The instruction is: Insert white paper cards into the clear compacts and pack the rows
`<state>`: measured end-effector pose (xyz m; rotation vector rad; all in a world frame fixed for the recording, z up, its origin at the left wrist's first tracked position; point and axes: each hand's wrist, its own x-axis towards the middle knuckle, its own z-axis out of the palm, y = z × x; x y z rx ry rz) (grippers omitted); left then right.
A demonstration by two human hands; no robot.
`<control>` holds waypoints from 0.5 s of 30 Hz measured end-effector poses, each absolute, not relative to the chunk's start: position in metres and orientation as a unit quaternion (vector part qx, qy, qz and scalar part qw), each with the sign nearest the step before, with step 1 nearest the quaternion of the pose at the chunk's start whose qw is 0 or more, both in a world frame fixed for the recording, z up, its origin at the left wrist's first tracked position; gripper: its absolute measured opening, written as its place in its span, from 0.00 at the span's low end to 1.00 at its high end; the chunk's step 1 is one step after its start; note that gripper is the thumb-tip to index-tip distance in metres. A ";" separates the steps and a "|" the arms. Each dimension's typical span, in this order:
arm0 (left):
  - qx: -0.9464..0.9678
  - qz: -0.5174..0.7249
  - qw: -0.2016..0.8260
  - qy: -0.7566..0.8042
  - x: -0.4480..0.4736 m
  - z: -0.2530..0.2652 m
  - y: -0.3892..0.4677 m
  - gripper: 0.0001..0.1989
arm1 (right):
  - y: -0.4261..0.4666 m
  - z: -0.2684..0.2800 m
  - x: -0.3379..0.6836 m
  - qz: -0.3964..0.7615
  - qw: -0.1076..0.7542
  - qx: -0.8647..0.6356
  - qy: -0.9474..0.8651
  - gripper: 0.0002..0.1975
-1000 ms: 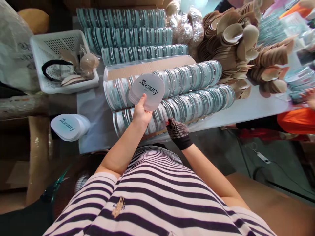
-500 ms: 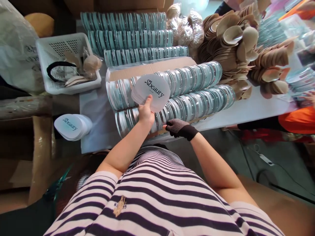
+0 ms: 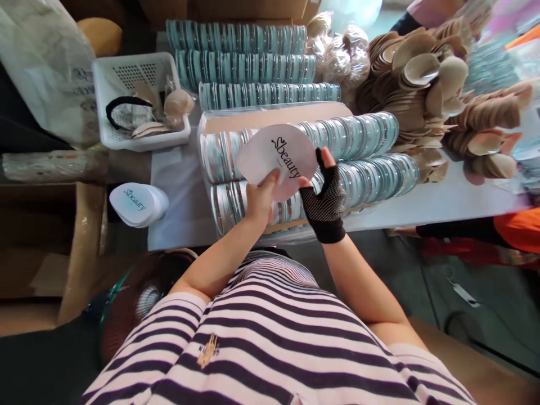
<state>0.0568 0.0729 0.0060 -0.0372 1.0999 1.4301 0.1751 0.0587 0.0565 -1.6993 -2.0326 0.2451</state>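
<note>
Holding the printed white card [image 3: 264, 149] over the front rows of clear packs [image 3: 373, 179] calls for a light grip: the left hand [image 3: 259, 201] pinches its lower edge, thumb on top, and too much pressure could bend it. The gloved right hand [image 3: 324, 201] has thumb and forefinger parted at the card's right edge; whether they grip it cannot be told. The left hand's other fingers, and any further cards underneath, are hidden.

white card [image 3: 264, 152] with black lettering [image 3: 286, 158], black dotted glove [image 3: 325, 205], dark-and-pale striped shirt [image 3: 274, 337], white basket [image 3: 143, 142]
</note>
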 end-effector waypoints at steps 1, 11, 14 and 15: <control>-0.017 0.626 0.616 0.477 0.056 0.005 0.072 0.11 | 0.056 0.055 0.174 0.095 0.250 -0.620 -0.737 0.29; -0.031 0.611 0.614 0.499 0.053 0.002 0.070 0.10 | 0.042 0.036 0.182 0.176 0.217 -0.741 -0.611 0.23; -0.073 0.633 0.597 0.488 0.032 -0.001 0.083 0.14 | 0.000 0.057 0.205 0.083 0.164 -0.783 -0.594 0.25; -0.084 0.637 0.590 0.489 0.024 -0.003 0.088 0.16 | -0.017 0.064 0.211 0.083 0.120 -0.776 -0.614 0.25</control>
